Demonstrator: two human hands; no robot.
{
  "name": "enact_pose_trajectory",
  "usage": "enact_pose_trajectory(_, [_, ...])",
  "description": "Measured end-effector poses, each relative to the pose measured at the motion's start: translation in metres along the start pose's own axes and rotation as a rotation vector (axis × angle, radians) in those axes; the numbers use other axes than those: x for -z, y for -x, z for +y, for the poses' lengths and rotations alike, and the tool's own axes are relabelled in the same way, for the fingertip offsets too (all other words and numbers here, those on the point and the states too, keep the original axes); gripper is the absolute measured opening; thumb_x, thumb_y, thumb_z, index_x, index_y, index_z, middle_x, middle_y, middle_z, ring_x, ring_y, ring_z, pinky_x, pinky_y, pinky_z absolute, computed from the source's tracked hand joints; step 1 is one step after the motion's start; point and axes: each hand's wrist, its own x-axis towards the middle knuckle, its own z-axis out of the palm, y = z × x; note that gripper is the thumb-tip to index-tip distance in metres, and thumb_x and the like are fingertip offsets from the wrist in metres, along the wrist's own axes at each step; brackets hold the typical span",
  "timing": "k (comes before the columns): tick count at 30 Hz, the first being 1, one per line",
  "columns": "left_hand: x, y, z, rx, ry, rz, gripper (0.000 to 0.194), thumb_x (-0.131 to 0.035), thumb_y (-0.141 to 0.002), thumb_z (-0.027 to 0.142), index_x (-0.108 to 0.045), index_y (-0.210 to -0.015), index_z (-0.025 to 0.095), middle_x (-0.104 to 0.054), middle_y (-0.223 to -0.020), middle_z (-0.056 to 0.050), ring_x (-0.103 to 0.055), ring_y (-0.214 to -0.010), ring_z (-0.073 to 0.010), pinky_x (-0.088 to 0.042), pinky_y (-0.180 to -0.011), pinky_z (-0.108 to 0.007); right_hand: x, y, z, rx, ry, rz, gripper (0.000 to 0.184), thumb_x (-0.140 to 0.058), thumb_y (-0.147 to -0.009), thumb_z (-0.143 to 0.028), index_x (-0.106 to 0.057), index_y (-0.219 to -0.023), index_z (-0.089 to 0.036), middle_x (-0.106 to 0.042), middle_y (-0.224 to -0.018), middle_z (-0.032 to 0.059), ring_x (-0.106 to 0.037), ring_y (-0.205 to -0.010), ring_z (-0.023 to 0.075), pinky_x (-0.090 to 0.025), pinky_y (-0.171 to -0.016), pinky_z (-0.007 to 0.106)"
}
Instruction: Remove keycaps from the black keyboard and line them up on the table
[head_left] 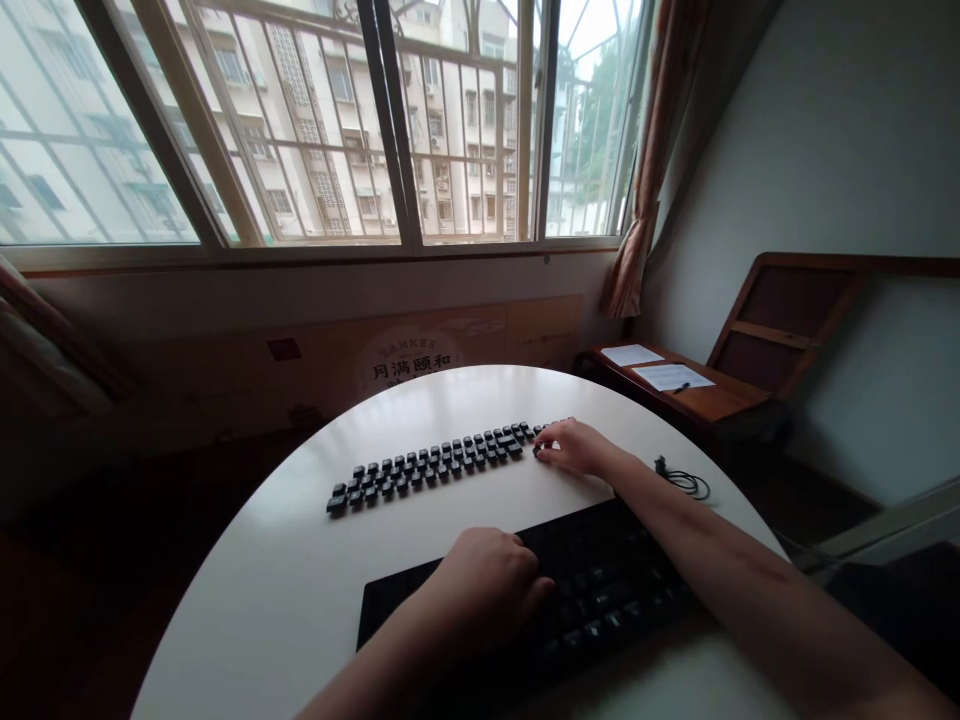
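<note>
A black keyboard (581,545) lies at the near side of the round white table. Several of its keys are in place toward the lower right, while its upper part looks bare and dark. My left hand (491,575) rests on the keyboard with curled fingers; what they hold, if anything, is hidden. Beyond it, loose black keycaps (431,467) stand in slanting rows across the table. At the right end of those rows my right hand (571,446) pinches a small black keycap (537,452) between thumb and fingers, close to the tabletop.
A coiled black cable (684,484) lies on the table (285,560), right of my right forearm. Off to the right, a wooden chair (739,395) carries papers (673,377) and a pen (681,388). A barred window and a printed board are behind the table.
</note>
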Motion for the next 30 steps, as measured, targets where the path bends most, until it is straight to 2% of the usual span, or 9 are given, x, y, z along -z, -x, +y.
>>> enact_pose_trajectory(6, [0.000, 0.001, -0.001, 0.012, 0.004, 0.000, 0.034, -0.050, -0.093, 0.039, -0.067, -0.071, 0.020, -0.070, -0.072, -0.003, -0.065, -0.065, -0.0207, -0.043, -0.058, -0.030, 0.002, 0.002, -0.001, 0.009, -0.009, 0.022, 0.023, -0.068, -0.081, -0.028, -0.072, -0.104, -0.028, -0.075, -0.096, -0.0004, -0.067, -0.087, 0.0191, -0.046, -0.075, 0.027])
enact_pose_trajectory(11, [0.003, -0.001, 0.001, 0.022, 0.006, -0.017, 0.033, -0.050, -0.093, 0.038, -0.068, -0.072, 0.019, -0.070, -0.073, -0.004, -0.066, -0.066, -0.0207, -0.044, -0.060, -0.030, 0.001, 0.001, -0.003, 0.015, -0.006, 0.037, 0.014, -0.069, -0.079, -0.025, -0.074, -0.092, -0.026, -0.075, -0.089, -0.0013, -0.067, -0.081, 0.0178, -0.045, -0.071, 0.026])
enact_pose_trajectory(14, [0.006, -0.001, 0.002, 0.030, 0.017, -0.028, 0.032, -0.050, -0.093, 0.037, -0.068, -0.072, 0.019, -0.071, -0.074, -0.005, -0.066, -0.067, -0.0212, -0.045, -0.062, -0.030, -0.002, -0.001, -0.004, 0.011, 0.003, 0.053, 0.012, -0.067, -0.081, -0.024, -0.073, -0.091, -0.027, -0.075, -0.089, -0.0017, -0.067, -0.080, 0.0178, -0.044, -0.070, 0.026])
enact_pose_trajectory(25, [0.007, -0.001, 0.004, 0.035, 0.014, -0.031, 0.033, -0.050, -0.093, 0.037, -0.067, -0.071, 0.019, -0.070, -0.074, -0.005, -0.066, -0.067, -0.0216, -0.045, -0.061, -0.030, -0.011, -0.007, -0.018, -0.019, 0.073, 0.133, 0.013, -0.063, -0.087, -0.024, -0.073, -0.094, -0.023, -0.075, -0.096, 0.0040, -0.067, -0.083, 0.0198, -0.045, -0.073, 0.027])
enact_pose_trajectory(30, [0.005, 0.000, 0.004, 0.034, 0.002, -0.021, 0.033, -0.049, -0.093, 0.037, -0.068, -0.072, 0.019, -0.071, -0.074, -0.005, -0.066, -0.068, -0.0216, -0.045, -0.062, -0.030, -0.013, -0.007, -0.019, -0.002, 0.089, 0.143, 0.012, -0.063, -0.088, -0.024, -0.073, -0.095, -0.024, -0.074, -0.097, 0.0032, -0.068, -0.085, 0.0202, -0.046, -0.074, 0.028])
